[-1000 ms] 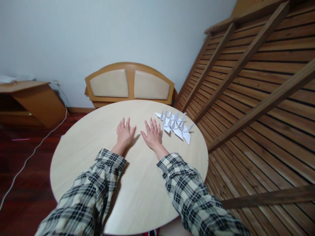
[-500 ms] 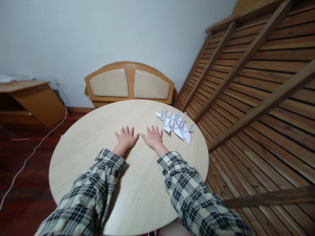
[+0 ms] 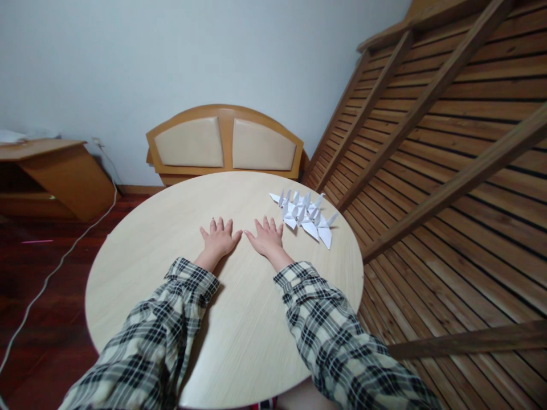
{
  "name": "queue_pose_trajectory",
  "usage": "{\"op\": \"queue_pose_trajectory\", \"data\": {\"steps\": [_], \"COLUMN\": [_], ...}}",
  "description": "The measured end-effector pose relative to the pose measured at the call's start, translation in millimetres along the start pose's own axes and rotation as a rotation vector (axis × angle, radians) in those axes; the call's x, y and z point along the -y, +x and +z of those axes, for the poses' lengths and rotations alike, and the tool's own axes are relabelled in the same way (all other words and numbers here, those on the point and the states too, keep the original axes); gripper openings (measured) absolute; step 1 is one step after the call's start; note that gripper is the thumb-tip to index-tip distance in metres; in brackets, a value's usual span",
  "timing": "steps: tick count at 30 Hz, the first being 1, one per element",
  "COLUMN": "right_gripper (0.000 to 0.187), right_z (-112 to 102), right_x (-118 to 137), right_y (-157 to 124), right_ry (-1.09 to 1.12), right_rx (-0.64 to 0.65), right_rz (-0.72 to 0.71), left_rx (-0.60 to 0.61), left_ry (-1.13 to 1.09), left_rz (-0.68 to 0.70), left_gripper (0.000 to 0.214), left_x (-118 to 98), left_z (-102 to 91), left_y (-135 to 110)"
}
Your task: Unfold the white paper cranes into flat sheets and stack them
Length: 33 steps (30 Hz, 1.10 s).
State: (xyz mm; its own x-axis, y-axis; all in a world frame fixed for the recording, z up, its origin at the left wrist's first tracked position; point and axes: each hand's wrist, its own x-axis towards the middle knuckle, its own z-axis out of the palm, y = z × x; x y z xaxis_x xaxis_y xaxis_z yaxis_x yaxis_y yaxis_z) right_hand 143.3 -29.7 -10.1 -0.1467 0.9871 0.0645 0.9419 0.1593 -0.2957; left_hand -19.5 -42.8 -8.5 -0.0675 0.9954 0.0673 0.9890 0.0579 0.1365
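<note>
My left hand (image 3: 219,239) lies palm down on the pale round table (image 3: 145,256), its fingers spread and holding nothing. Beside it, my right hand (image 3: 266,238) also rests flat with fingers apart; the two thumbs point at each other and almost meet. Just to the right of my right hand stands a tight group of several white folded paper cranes (image 3: 304,216), wings and pointed necks showing. Neither hand touches them. Some cranes partly hide others in the cluster. Checked sleeves cover both my forearms.
A slatted wooden panel (image 3: 444,171) leans close along the table's right side. Behind the table is a headboard (image 3: 225,142) with two cream pads. At the left are a wooden desk (image 3: 64,176) and a white cable (image 3: 64,259) across the dark red floor.
</note>
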Motion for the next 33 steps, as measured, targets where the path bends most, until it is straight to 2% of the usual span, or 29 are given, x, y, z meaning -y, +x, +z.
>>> {"op": "queue_pose_trajectory", "data": {"steps": [6, 16, 19, 22, 24, 29, 33], "right_gripper": [0.077, 0.071, 0.061, 0.039, 0.032, 0.037, 0.033], "right_z": [0, -1, -2, -5, -6, -8, -20], "right_x": [0, -1, -4, -8, -10, -14, -20], "right_y": [0, 0, -4, -7, -8, -4, -7], "right_ry": [0.002, 0.004, 0.03, 0.107, 0.192, 0.422, 0.398], "right_rx": [0.014, -0.004, -0.075, -0.159, -0.2, -0.329, -0.416], "right_rz": [0.01, 0.007, -0.02, -0.091, -0.123, -0.08, -0.078], "left_rx": [-0.062, -0.067, -0.065, -0.072, -0.074, -0.05, -0.053], "left_ry": [-0.01, -0.013, -0.011, -0.016, -0.02, -0.026, -0.029], "left_rz": [0.035, 0.045, 0.045, 0.05, 0.054, 0.041, 0.045], "left_gripper": [0.063, 0.061, 0.06, 0.06, 0.059, 0.059, 0.059], "left_x": [2, 3, 3, 3, 3, 2, 3], "left_z": [-1.5, -2.4, -2.7, -2.9, -3.2, -4.7, -5.1], "left_y": [-3, -2, -2, -3, -3, -3, -3]}}
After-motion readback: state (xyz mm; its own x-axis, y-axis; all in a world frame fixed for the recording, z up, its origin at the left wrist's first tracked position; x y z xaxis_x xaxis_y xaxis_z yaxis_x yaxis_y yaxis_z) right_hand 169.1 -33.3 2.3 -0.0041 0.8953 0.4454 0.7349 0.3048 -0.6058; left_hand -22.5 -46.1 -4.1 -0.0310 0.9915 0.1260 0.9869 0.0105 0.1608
